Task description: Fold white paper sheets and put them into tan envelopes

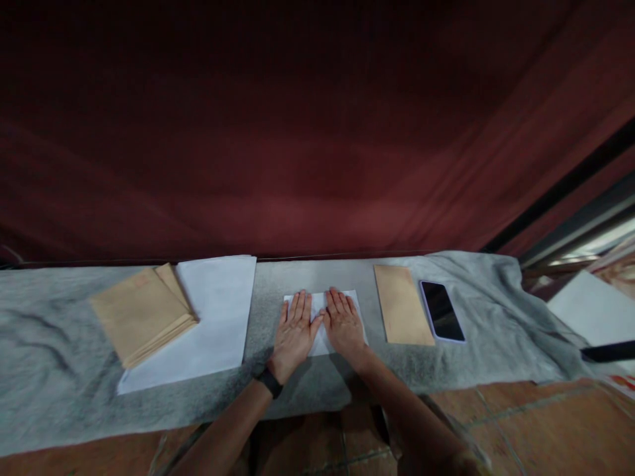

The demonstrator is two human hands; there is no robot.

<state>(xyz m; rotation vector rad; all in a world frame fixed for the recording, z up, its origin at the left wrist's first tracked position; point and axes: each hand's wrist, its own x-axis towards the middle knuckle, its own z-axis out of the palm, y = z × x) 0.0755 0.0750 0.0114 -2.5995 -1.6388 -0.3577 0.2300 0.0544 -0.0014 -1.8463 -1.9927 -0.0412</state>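
Note:
A small sheet of white paper (321, 344), seemingly folded, lies flat on the grey cloth in front of me. My left hand (294, 330) rests palm down on its left part, fingers stretched out and pointing away from me. On the right part lies my right hand (343, 324), also flat with its fingers extended. The two thumbs meet or nearly meet over the middle of the paper. Much of the sheet is hidden under both hands. To the right of my right hand lies a single brown envelope (404, 305).
A phone (443, 311) with a light purple edge lies right of the envelope. At left, several brown envelopes (136, 307) overlap a stack of white paper (221, 317). The grey cloth (327, 393) covers a narrow surface before a dark red curtain (317, 165). Tiled floor (555, 423) shows below.

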